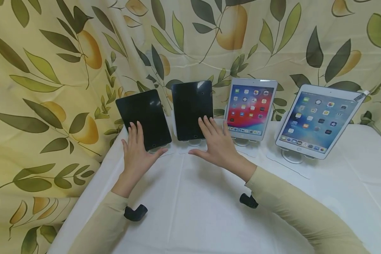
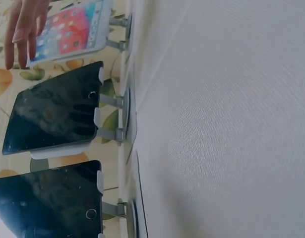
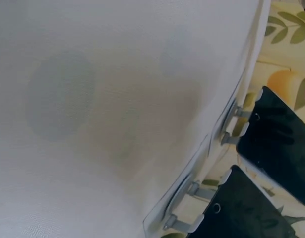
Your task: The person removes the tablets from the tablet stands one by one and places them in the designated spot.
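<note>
Four tablets would be too many to list singly, so several tablets stand in a row on stands. My left hand (image 1: 135,151), fingers straight, overlaps the lower left of the leftmost black-screened tablet (image 1: 150,116) in the head view. Spread in front of the second dark tablet (image 1: 190,106), my right hand (image 1: 218,146) covers its lower right corner. That hand (image 2: 26,25) also shows in the left wrist view, fingers extended beside the tablet with a red and blue screen (image 1: 251,106). Neither hand grips anything.
At the far right stands a larger lit tablet (image 1: 317,120) with a blue screen and a small tag on its corner. Metal stands (image 2: 123,116) carry the tablets on a white-covered table (image 1: 190,211). A leaf-patterned curtain (image 1: 60,88) hangs behind and to the left.
</note>
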Available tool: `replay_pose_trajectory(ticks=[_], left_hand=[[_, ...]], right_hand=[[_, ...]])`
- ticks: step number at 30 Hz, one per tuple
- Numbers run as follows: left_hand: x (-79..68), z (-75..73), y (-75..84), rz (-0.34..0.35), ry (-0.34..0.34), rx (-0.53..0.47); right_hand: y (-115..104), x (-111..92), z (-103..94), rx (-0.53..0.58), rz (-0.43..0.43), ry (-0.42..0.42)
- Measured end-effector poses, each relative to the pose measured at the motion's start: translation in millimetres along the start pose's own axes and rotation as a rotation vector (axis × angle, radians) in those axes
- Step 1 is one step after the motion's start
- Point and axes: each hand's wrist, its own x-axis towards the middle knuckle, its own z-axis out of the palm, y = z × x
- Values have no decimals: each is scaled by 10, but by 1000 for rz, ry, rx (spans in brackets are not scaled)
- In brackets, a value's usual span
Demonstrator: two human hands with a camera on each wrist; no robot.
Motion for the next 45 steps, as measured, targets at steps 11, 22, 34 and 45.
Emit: replay_pose_trajectory(ticks=[11,22,34,45], left_hand=[[18,39,-75,3,170,-130],[78,156,-173,-62,268,-289],[133,161,-332,-159,307,-285],[161,208,-460,-245,356,-358]], right_hand=[[-122,165,134,63,-10,5],[-272,333,278,98,-50,56],[-374,576,515,209,8,65],[-469,795,655,532,183,-38]])
